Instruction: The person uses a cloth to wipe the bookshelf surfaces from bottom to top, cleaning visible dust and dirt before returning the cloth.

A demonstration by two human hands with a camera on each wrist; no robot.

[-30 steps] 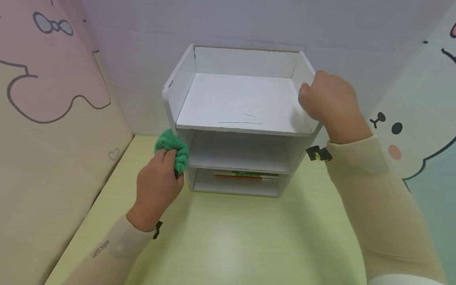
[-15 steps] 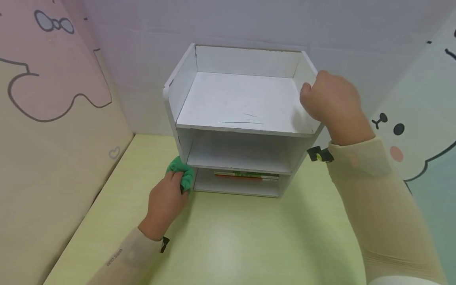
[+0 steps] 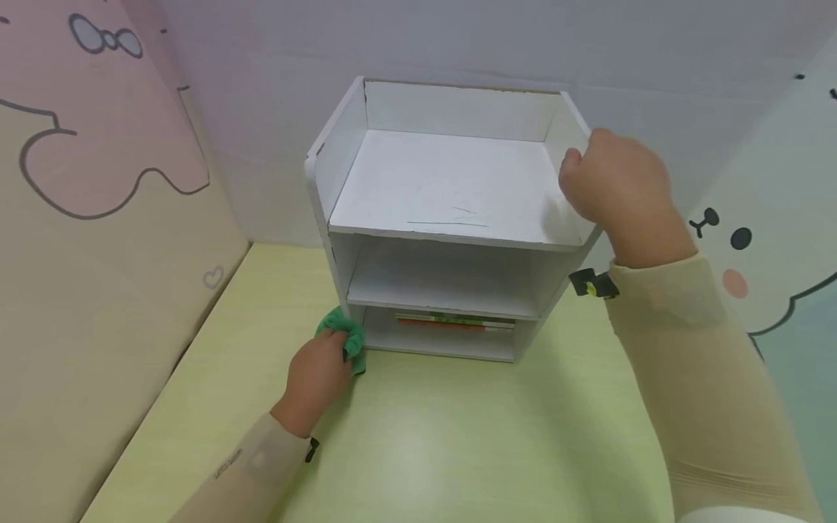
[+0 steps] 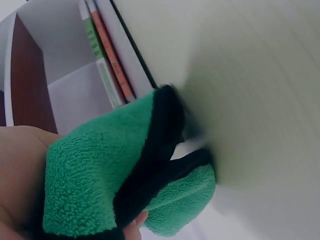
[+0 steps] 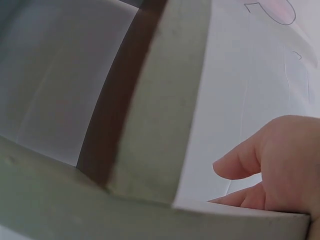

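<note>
Left hand (image 3: 318,378) grips bunched green cloth (image 3: 345,340) at shelf unit's (image 3: 451,218) near-left bottom corner on table (image 3: 458,436), soft & squashy, best held wadded; right hand (image 3: 617,192) clasps unit's right wall, prob. light, stiff.

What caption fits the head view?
Left hand presses green cloth against white shelf unit's base; right hand grips its top wall.

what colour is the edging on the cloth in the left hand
Black edging on a green cloth, gripped by the left hand. It shows best in the left wrist view.
</note>
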